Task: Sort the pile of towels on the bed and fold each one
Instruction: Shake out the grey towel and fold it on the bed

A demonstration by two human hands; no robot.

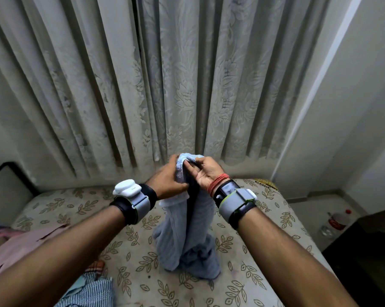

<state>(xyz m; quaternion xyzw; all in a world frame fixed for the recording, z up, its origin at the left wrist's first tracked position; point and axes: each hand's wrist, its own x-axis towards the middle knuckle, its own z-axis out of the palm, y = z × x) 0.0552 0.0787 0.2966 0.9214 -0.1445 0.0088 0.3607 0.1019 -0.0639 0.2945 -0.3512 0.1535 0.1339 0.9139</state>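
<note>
The light blue towel (182, 235) is pinched at its top edge by the left hand (168, 180) and the right hand (206, 173), held close together, with its long axis hanging straight down to the bed (264, 251), where the lower end rests bunched.

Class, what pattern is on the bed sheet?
Brown leaf sprigs on cream bed sheet, head view.

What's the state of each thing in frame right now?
Blue towel: unfolded, held up by its top edge, lower end bunched on the bed.
Left hand: grip shut on towel.
Right hand: grip pinching towel's top edge.
Pink cloth: lying loose.
Striped cloth: lying loose.
Curtain: drawn shut.
</note>
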